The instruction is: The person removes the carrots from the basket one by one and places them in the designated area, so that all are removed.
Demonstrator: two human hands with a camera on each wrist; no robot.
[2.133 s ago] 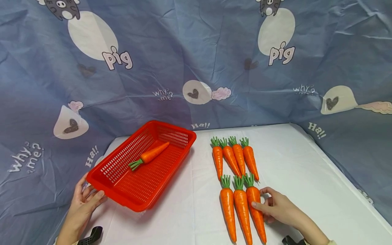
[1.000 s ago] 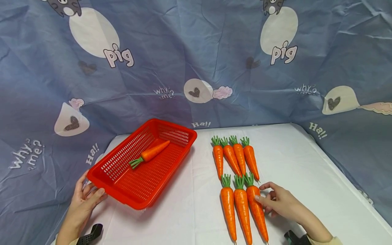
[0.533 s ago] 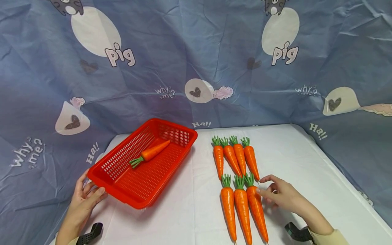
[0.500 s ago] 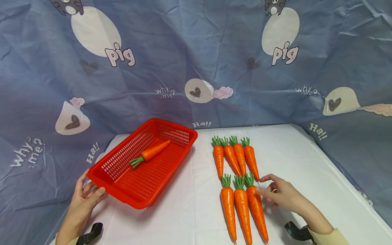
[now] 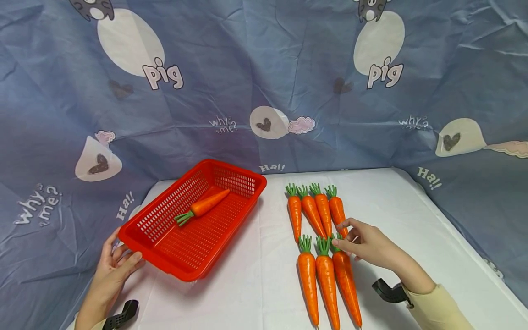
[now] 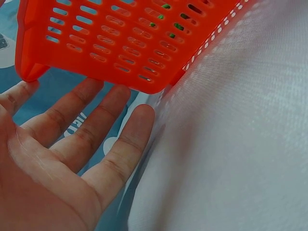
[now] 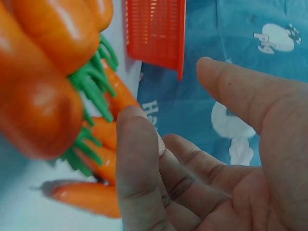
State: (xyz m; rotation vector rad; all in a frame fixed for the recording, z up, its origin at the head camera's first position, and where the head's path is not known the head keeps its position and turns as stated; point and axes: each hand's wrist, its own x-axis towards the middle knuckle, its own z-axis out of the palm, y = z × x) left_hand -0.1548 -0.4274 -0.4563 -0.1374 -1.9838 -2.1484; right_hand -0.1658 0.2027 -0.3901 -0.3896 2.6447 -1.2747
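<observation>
At the left, a red plastic basket [image 5: 194, 224] with slotted walls has one carrot [image 5: 205, 204] with a green top lying in it. My left hand [image 5: 108, 275] holds its near-left corner, thumb at the rim and fingers against the outside; the left wrist view shows these fingers [image 6: 86, 130] nearly straight along the wall. On the right lie a back row of several carrots [image 5: 312, 213] and a front row of three. My right hand [image 5: 373, 243] hovers around the green top of the rightmost front carrot [image 5: 347, 286], fingers loosely bent; the right wrist view shows nothing between thumb and fingers.
A white cloth [image 5: 264, 293] covers the table. Behind and at both sides hangs a blue printed curtain [image 5: 231, 82]. Black camera mounts [image 5: 389, 291] sit on the wrists. White tabletop lies between basket and carrots.
My right hand has left the side of the rightmost front carrot and moved away from me, up to its green top and the back row's tip. Left hand and basket stay put.
</observation>
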